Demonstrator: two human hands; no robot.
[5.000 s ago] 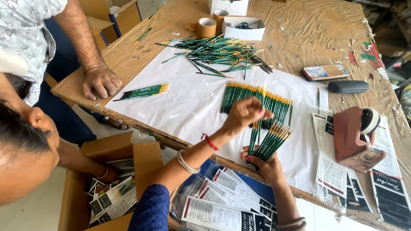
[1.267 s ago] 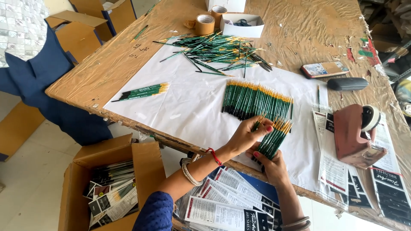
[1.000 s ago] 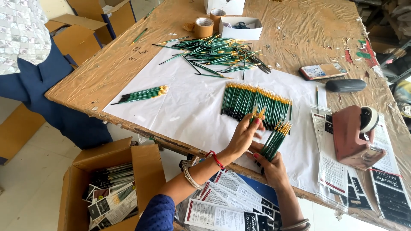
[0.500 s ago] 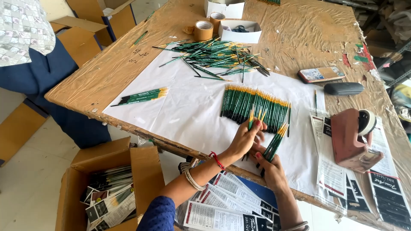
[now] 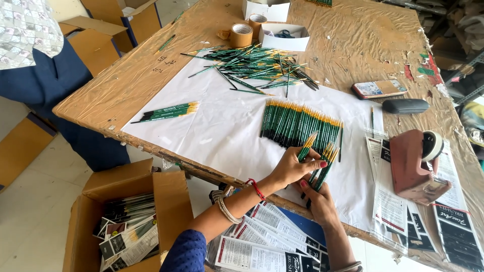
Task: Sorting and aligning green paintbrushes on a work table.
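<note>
Two bare hands work at the near edge of a wooden table (image 5: 353, 55), over a white sheet (image 5: 227, 136). Far left, a person in dark blue with a patterned top (image 5: 35, 55) stands by the table's corner, and flat cardboard boxes (image 5: 106, 30) lie on the floor behind. Near left, below the table edge, an open carton (image 5: 166, 201) holds packed brush cards. On the sheet's left part lies a small bundle (image 5: 169, 111) of green brushes with yellow ends, well apart from everything else.

Further right, at the far side, a loose heap of brushes (image 5: 252, 63) spreads out, with a tape roll (image 5: 241, 35) and a white box (image 5: 285, 37) beyond it. Nearer, a neat row of brushes (image 5: 297, 123) lies side by side on the sheet.

Just below that row, the left hand (image 5: 292, 168), with a red thread and bangles at its wrist, pinches one brush (image 5: 306, 147) between thumb and fingers. Touching it on the right, the right hand (image 5: 317, 201) is closed around a fan of brushes (image 5: 325, 166) whose yellow ends point toward the row. Printed leaflets (image 5: 267, 247) sit in the lap below.

Right of the sheet lie a phone (image 5: 378, 88), a dark case (image 5: 406, 106), a reddish tape dispenser (image 5: 416, 166) and printed cards in sleeves (image 5: 393, 211).
</note>
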